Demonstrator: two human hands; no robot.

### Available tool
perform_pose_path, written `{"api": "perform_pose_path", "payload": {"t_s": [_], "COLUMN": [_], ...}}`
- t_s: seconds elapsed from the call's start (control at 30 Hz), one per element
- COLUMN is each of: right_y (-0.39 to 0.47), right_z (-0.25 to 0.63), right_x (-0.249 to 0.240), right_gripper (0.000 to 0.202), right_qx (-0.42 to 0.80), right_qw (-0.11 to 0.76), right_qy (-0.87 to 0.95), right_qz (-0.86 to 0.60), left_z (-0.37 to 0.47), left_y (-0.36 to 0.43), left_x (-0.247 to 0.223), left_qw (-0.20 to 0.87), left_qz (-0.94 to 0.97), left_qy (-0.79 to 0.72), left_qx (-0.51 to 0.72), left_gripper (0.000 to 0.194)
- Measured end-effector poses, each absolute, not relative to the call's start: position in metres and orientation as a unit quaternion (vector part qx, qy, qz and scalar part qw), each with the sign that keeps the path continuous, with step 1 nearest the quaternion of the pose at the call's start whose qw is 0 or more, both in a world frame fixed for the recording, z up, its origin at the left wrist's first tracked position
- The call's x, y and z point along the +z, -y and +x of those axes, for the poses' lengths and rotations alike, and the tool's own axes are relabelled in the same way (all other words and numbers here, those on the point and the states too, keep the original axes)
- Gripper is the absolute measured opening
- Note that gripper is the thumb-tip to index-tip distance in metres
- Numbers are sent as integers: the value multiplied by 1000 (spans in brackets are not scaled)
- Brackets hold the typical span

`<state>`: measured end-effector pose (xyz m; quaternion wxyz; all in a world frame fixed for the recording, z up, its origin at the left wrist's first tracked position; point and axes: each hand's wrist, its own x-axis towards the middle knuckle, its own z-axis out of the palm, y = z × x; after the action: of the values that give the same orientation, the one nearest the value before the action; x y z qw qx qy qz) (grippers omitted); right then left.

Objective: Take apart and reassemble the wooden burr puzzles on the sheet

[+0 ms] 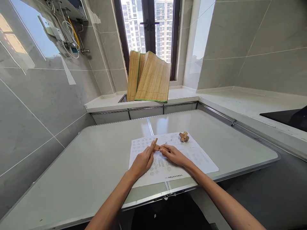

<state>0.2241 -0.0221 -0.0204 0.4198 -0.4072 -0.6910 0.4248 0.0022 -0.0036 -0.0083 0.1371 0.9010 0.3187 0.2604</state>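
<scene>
My left hand [143, 160] is closed on a thin wooden puzzle piece [155, 142] that sticks up past the fingertips. Between finger and thumb, my right hand [175, 154] grips another wooden puzzle piece [157, 147], which has a notch and points toward the left hand. The two pieces meet or nearly meet; I cannot tell whether they interlock. Both hands are over a white printed sheet [199, 159] covered with small diagrams. An assembled cross-shaped wooden puzzle [184, 137] sits near the sheet's far right corner.
The sheet lies on a pale folding table [100, 153] with a metal edge and a centre seam. Behind it runs a white counter ledge [182, 93], where a folded bamboo mat [153, 78] leans against the window. A black cooktop [287, 118] is at the right.
</scene>
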Motion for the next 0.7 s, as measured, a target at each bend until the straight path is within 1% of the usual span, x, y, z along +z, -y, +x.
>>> {"api": "perform_pose_path", "payload": {"t_s": [0.13, 0.23, 0.43, 0.7], "right_y": [19, 15, 20, 23], "right_z": [216, 211, 209, 208], "right_x": [-26, -31, -25, -21], "right_gripper": [39, 38, 38, 40], "right_qx": [431, 481, 552, 550], "right_qw": [443, 449, 418, 408], "right_qy": [672, 642, 639, 664], "right_qz": [-408, -393, -335, -299], "left_z": [9, 12, 10, 9], "left_y": [5, 5, 0, 1], "left_x": [-10, -12, -21, -19], "left_qw": [109, 90, 41, 13], "left_qz": [909, 909, 897, 886], "left_qy": [-311, -317, -336, -370], "left_qx": [253, 256, 285, 280], "left_gripper": [66, 64, 58, 50]}}
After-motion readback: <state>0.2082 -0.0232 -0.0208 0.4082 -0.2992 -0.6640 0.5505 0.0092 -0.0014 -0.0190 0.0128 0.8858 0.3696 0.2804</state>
